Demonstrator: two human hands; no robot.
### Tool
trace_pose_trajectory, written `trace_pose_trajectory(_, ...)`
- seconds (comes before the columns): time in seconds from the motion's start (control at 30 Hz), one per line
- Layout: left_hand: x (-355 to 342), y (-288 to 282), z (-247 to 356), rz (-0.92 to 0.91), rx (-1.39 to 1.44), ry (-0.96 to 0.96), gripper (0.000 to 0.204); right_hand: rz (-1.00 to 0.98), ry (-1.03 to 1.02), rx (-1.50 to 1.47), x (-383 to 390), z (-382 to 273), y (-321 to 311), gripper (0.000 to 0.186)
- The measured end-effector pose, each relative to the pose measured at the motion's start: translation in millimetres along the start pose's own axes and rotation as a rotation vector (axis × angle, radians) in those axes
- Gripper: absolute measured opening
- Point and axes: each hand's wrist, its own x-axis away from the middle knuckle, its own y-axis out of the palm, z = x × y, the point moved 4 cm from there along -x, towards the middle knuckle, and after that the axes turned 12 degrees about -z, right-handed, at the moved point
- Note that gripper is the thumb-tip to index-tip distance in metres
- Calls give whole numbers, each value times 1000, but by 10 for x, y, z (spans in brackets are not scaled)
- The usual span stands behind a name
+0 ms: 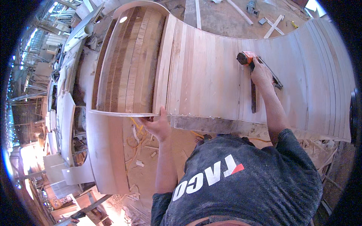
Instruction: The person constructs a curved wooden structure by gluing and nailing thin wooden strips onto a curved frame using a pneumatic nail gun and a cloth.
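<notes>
A large curved wooden panel (pixel 211 75) made of narrow strips lies across in front of me. Its left end has a rounded hollow lined with darker brown strips (pixel 130 64). At the near edge, beside the hollow, my left hand (pixel 156 126) grips the panel, thumb up over the rim and fingers below, partly hidden. My right hand (pixel 261 73) is closed round an orange and black nail gun (pixel 247 57) above the pale strips right of the middle. A long dark part of the tool (pixel 253 98) points toward me over the panel.
A second curved wooden piece (pixel 107 150) stands below the hollow end. Wood offcuts and a yellow hose (pixel 132 145) lie on the floor. Planks and boards (pixel 68 113) are piled at the left. Loose strips (pixel 274 26) and a grey tool (pixel 252 7) lie beyond the panel.
</notes>
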Motion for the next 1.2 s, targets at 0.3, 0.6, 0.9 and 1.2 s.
trace_pose_trajectory(0.3, -26, -30, 17, -51, -78, 92, 98, -7, 38, 40, -253, 26, 454, 68)
trace_pose_trajectory(0.6, 190, -344, -70, -162, -312, 78, 98, 202, -149, 237, 508, -551, 529, 79)
trace_pose_trajectory(0.9, 832, -1406, -1068, -452, -519, -76, 77, 154, -780, -521, 1843, -2316, 1066, 61)
trace_pose_trajectory(1.2, 2769, -3506, -3410, -567, -417, -710, 72, 323, -571, -917, 1266, -2817, 935, 56)
